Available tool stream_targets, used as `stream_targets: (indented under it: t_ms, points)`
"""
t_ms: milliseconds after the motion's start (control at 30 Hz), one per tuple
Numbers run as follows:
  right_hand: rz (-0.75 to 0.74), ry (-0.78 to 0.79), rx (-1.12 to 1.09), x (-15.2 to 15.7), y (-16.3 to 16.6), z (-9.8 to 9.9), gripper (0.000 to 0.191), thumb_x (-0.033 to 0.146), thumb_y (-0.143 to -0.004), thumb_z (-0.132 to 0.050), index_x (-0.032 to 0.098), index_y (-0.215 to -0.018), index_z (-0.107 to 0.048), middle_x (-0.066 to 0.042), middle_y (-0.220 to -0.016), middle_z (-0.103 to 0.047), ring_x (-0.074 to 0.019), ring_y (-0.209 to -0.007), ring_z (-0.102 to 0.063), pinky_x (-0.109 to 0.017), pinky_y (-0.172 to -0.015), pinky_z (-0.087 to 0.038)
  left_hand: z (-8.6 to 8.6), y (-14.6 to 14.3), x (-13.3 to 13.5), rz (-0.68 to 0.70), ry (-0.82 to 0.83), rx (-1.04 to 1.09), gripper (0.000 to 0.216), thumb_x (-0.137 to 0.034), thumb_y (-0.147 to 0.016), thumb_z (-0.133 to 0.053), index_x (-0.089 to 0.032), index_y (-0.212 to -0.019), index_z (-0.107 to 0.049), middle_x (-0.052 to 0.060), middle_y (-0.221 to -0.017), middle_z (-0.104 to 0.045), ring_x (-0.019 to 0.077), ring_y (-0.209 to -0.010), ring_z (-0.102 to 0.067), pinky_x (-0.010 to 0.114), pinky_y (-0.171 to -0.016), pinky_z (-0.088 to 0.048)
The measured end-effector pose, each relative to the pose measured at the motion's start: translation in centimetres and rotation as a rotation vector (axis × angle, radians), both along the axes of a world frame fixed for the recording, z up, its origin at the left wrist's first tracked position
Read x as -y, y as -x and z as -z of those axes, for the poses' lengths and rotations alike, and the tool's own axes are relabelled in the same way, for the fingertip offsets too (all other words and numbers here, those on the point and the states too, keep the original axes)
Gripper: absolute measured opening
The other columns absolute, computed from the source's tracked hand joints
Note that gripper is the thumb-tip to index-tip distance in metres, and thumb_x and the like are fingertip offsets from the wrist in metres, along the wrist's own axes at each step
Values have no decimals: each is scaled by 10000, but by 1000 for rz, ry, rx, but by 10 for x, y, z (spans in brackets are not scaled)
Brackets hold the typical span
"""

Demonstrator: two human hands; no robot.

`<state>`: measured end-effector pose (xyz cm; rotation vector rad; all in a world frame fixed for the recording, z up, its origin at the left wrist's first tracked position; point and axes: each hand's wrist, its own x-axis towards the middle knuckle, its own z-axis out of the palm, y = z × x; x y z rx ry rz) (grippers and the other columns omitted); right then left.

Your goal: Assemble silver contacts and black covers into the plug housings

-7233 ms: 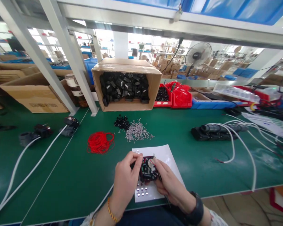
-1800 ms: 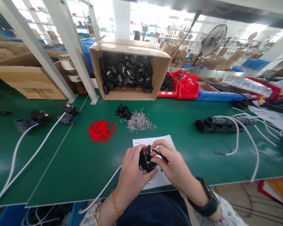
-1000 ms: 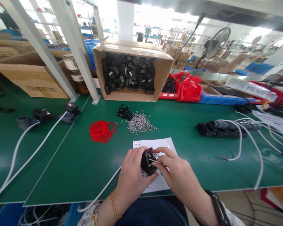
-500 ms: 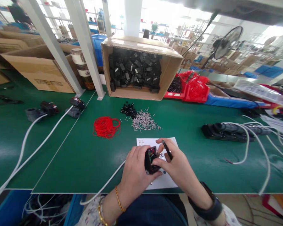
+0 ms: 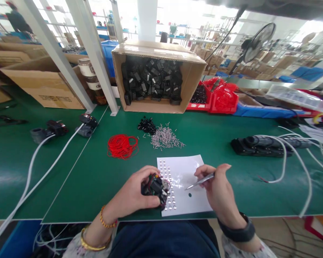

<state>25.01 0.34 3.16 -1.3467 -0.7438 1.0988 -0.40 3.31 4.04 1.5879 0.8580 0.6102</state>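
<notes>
My left hand (image 5: 140,190) is closed round a small black electronic device (image 5: 155,189) with coloured wires and parts showing in its open side. The device is tilted above the left edge of a white sheet (image 5: 185,168). On that sheet are rows of small clear round stickers (image 5: 170,196) and one dark round spot (image 5: 190,195). My right hand (image 5: 216,181) grips metal tweezers (image 5: 201,181), whose tips point left over the sheet, apart from the device. The thumb of that hand is raised.
Beyond the sheet lie a red wire coil (image 5: 122,146), a heap of screws (image 5: 165,137) and small black parts (image 5: 146,125). Behind them stands a carton (image 5: 156,106) of black housings. Finished-looking units with white cables (image 5: 29,168) lie left; more black units (image 5: 258,146) lie right.
My hands have parted: the left moved left with the device and turned it, while the right moved right. The tweezers have swung down from upright to point over the sheet, uncovering the stickers.
</notes>
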Motion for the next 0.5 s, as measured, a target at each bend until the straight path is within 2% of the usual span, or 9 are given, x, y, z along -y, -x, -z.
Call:
stream_targets:
  t_ms: [67, 133, 233, 300, 400, 500]
  points:
    - [15, 73, -23, -3, 11, 11, 800, 819, -778, -269, 140, -638, -670, 16, -426, -448, -53, -354, -323, -174, -341, -247, -2, -11, -2, 72, -80, -124, 555, -489, -592, -783, -213, -1042, -611, 85, -1348, -510, 305, -1183, -499, 402, -974, -403]
    - [17, 92, -63, -8, 22, 22, 764, 808, -783, -297, 142, -709, -665, -13, -462, -541, -73, -364, -412, -175, -350, -313, -2, -21, -5, 125, -108, -222, 627, -461, -574, -803, -219, -1117, -604, 93, -1421, -451, 321, -1234, -469, 420, -989, -401]
    - [-11, 60, -44, -17, 31, 33, 508, 655, -713, -651, 155, -805, -641, -59, -651, -687, -137, -544, -605, -226, -511, -499, -2, -29, -7, 120, -126, -326, 815, -483, -594, -780, -201, -1301, -491, 121, -1333, -546, 326, -1119, -563, 434, -924, -449]
    - [-16, 32, 2, -21, 32, 38, 429, 497, -626, -806, 162, -821, -623, -43, -680, -701, -143, -586, -629, -236, -576, -527, -3, -29, -5, 86, -143, -374, 831, -500, -607, -760, -191, -1323, -471, 110, -1197, -640, 312, -994, -620, 423, -862, -478]
    - [1, 34, 67, -23, 31, 42, 399, 449, -638, -808, 155, -814, -605, -46, -653, -701, -155, -567, -639, -253, -570, -541, -4, -28, 0, 37, -152, -426, 789, -499, -626, -742, -181, -1305, -495, 96, -1072, -686, 301, -916, -637, 423, -840, -482]
    - [28, 48, 127, -21, 31, 44, 404, 472, -677, -770, 148, -840, -592, -67, -661, -709, -186, -584, -665, -294, -591, -564, -5, -27, 4, 10, -133, -452, 838, -508, -630, -736, -162, -1340, -453, 123, -1117, -666, 325, -999, -608, 460, -903, -453]
